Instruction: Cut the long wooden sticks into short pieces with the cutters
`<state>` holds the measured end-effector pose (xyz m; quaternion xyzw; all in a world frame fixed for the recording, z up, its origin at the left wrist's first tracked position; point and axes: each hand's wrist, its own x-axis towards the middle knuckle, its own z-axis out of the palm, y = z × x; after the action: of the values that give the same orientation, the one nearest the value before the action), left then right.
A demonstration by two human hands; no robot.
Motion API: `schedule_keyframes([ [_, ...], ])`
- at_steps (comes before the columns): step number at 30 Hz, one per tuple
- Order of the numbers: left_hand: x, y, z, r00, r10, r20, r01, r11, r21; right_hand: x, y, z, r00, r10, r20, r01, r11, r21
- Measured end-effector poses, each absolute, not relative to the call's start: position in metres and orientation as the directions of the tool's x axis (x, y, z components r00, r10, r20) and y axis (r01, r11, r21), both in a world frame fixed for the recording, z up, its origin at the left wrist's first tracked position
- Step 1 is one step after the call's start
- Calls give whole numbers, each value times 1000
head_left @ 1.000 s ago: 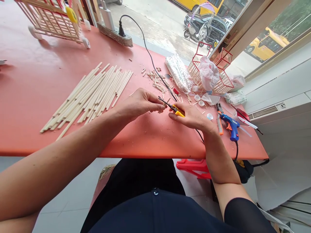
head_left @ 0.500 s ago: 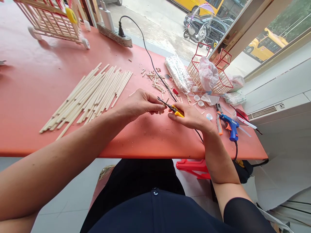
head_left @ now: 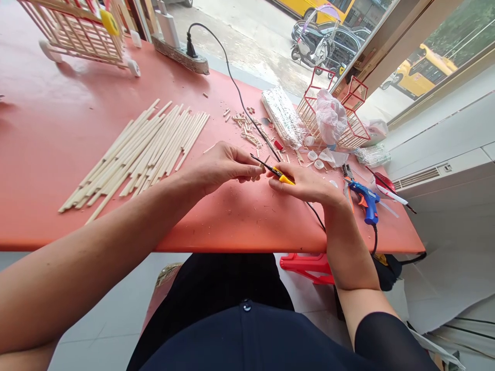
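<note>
My left hand [head_left: 231,166] is closed in a pinch on a short wooden stick [head_left: 265,161], most of which the fingers hide. In my right hand [head_left: 305,183] I hold pliers [head_left: 274,169] with dark jaws and yellow handles. Their jaws point left and lie against or right beside the stick at my left fingertips; I cannot tell whether they grip it. Both hands are over the front middle of the red table [head_left: 228,232]. Left of them lies a spread of long, pale wooden sticks [head_left: 135,154].
Cut stick pieces [head_left: 247,126] lie behind my hands, crossed by a black cable [head_left: 242,100]. A blue glue gun [head_left: 367,201] is at the right. Further back are a silvery packet [head_left: 284,116], a red-rimmed stick basket [head_left: 353,129], a wheeled stick cart [head_left: 81,36] and a power strip [head_left: 181,57].
My hands, the pliers and the stick stay almost in place. The pliers' yellow handles look slightly closer together, and the view has shifted a little.
</note>
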<state>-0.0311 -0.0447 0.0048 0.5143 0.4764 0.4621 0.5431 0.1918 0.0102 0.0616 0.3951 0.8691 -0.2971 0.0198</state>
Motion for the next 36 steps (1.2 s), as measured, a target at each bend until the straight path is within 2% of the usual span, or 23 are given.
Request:
schedule_keyframes([
  [9,-32,-45,5,130,990,-60,-53,68,996,190,9,65,-686,672,-279,706,522,-479],
  [18,-33,-47,4,50,999,-13,26,12,1000,192,10,64,-676,686,-271,714,519,-469],
  [36,-31,-46,5,75,997,0,-9,1,1000,190,9,61,-680,681,-272,714,532,-455],
])
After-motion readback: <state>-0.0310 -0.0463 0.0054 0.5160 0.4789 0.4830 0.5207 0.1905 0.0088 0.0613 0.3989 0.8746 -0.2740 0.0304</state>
